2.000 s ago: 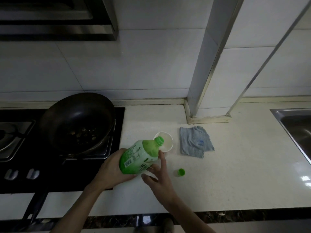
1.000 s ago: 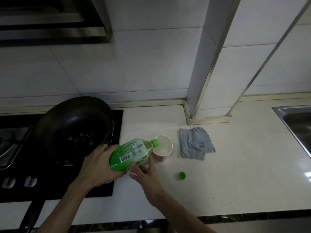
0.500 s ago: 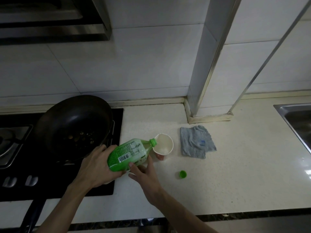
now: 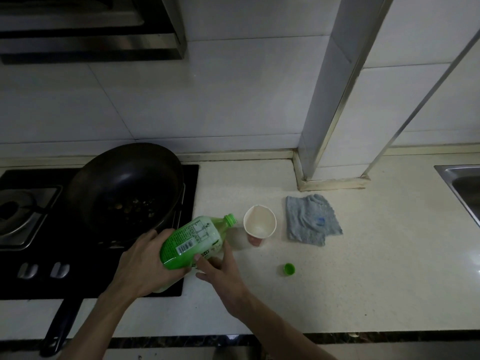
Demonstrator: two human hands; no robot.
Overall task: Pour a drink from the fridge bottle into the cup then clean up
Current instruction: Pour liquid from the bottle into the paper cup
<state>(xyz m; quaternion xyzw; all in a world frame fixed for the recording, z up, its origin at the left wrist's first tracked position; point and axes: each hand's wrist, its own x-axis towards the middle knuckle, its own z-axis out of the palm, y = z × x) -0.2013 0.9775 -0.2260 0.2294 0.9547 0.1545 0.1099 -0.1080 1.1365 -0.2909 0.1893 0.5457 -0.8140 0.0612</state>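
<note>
Kitchen counter [image 4: 363,281]. Noted: tilted bottle [image 4: 192,240], long axis toward cup [image 4: 259,224], mouth just short of rim; gripped at base by left hand [image 4: 145,263], clasped beneath by right hand [image 4: 220,271].

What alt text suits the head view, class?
A left hand and right hand tilt an uncapped green plastic bottle toward a white paper cup on a pale countertop; its round green cap and a grey cloth lie nearby.

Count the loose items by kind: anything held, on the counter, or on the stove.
bottle: 1 (held, tilted toward the cup)
cup: 1
cap: 1 (green, off the bottle)
cloth: 1
pan: 1 (on the stove)
Total: 5
</note>
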